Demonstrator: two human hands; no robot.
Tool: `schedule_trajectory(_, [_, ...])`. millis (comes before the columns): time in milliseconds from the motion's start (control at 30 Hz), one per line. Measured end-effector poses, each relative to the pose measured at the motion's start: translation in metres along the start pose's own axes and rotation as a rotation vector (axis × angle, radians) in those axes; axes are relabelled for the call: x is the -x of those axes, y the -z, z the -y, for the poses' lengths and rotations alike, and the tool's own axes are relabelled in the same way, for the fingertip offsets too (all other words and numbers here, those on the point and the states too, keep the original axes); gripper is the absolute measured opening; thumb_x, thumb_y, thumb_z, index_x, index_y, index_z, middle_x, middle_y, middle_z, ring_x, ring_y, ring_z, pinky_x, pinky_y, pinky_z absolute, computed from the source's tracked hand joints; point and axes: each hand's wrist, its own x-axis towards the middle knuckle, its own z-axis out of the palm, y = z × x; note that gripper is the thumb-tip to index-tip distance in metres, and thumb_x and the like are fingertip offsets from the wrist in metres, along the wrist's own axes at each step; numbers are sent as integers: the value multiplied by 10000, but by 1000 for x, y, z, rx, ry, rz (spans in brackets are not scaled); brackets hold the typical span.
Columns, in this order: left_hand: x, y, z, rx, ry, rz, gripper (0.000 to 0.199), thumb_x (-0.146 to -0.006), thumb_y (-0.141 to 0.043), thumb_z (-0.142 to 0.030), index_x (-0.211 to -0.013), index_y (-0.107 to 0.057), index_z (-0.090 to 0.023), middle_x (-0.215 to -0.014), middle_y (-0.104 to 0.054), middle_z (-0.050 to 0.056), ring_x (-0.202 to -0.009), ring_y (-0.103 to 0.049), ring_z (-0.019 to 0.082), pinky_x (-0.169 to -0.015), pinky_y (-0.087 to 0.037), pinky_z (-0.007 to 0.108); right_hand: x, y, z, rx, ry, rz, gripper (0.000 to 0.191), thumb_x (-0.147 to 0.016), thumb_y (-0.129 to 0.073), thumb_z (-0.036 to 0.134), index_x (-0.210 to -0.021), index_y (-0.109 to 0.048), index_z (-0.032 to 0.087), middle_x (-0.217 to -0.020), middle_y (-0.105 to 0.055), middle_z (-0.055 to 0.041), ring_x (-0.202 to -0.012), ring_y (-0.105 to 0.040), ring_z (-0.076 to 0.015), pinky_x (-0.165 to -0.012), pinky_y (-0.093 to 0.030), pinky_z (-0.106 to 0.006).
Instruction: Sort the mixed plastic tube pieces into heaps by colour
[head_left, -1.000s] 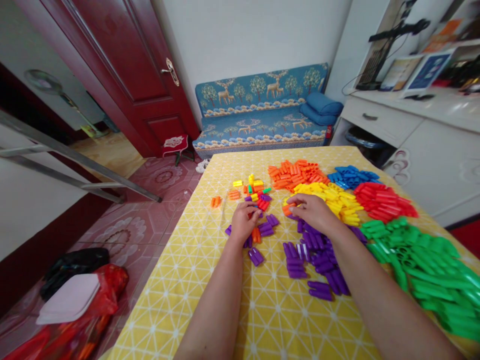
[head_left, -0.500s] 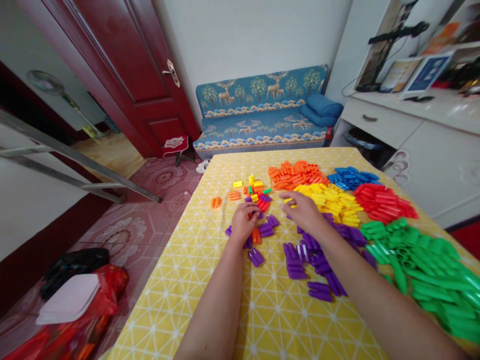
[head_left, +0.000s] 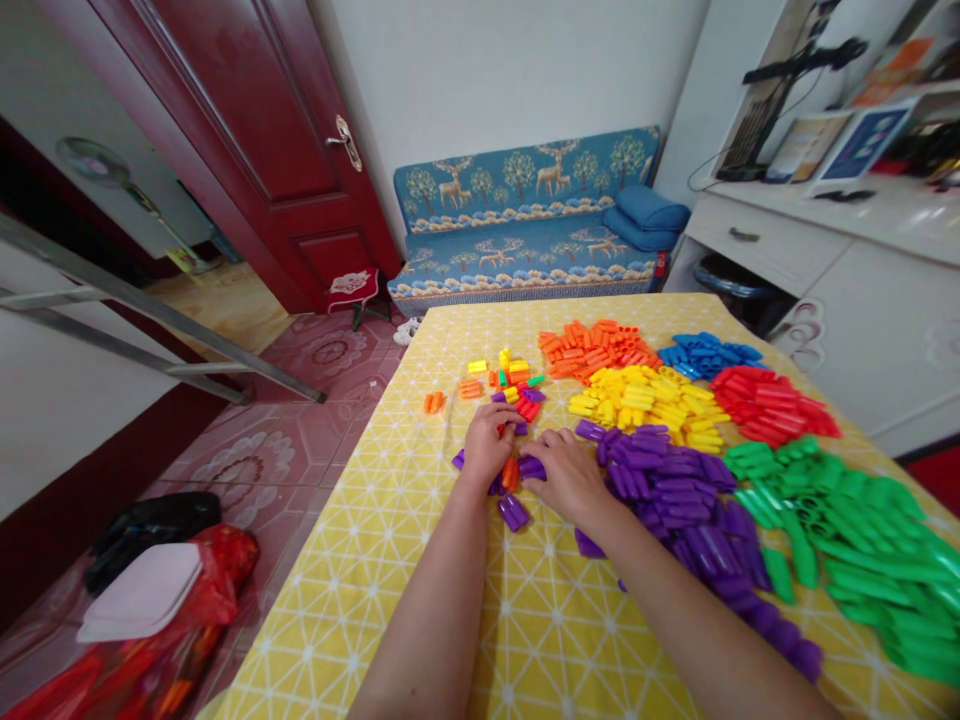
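My left hand is low over the tabletop with its fingers curled. A purple plastic piece shows at its fingertips, and what lies under the fingers is hidden. Just to the right, my right hand has its thumb and fingers closed around a purple tube-shaped plastic piece. Between the hands lies an orange piece. Nearer me is a separate purple piece. Beyond the hands sits a small mixed cluster with red pieces and yellow pieces.
Right of my hands, sorted heaps cover the yellow tablecloth: purple, yellow, orange, blue, red and green. A blue patterned sofa stands behind the table.
My right hand has moved left and toward me, from beside the yellow heap to the purple piece near my left hand. My left hand has stayed in place.
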Motion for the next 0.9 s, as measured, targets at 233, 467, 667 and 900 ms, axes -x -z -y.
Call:
schedule_trajectory(233, [1,1,0,14,-5,-3,265,-774,-587,-31,-857,-760,-214,-1031,-714,39,-1027,-615,192,-985,-479,376,3,2,2,38,-60,34,347,-739,-770,450,-1046,-700,304,-1014,-635,-49,-1024,-539,-256,-777,-428,-324])
schedule_trajectory(467, [1,1,1,3,-11,-3,262,-772,-592,-40,-864,-762,-216,-1039,-713,42,-1038,-613,200,-983,-482,384,7,11,6,17,-18,41,305,-729,-781,323,-1016,-699,256,-1011,-668,-43,-1069,-524,-237,-784,-425,-302])
schedule_trajectory(667, [0,2,-1,0,2,12,284,-763,-578,-20,-851,-761,-218,-1043,-715,40,-1041,-616,198,-979,-487,378,17,34,-4,41,2,-58,216,-758,-748,363,-943,-721,257,-952,-707,-44,-1034,-542,-238,-894,-377,-360])
schedule_trajectory(900, [0,1,-1,-1,11,18,293,-758,-576,-14,-855,-762,-218,-1051,-715,41,-1054,-617,198,-988,-485,376,45,78,-68,247,-109,-121,299,-792,-679,437,-1008,-724,235,-959,-723,-83,-953,-620,-281,-842,-427,-399])
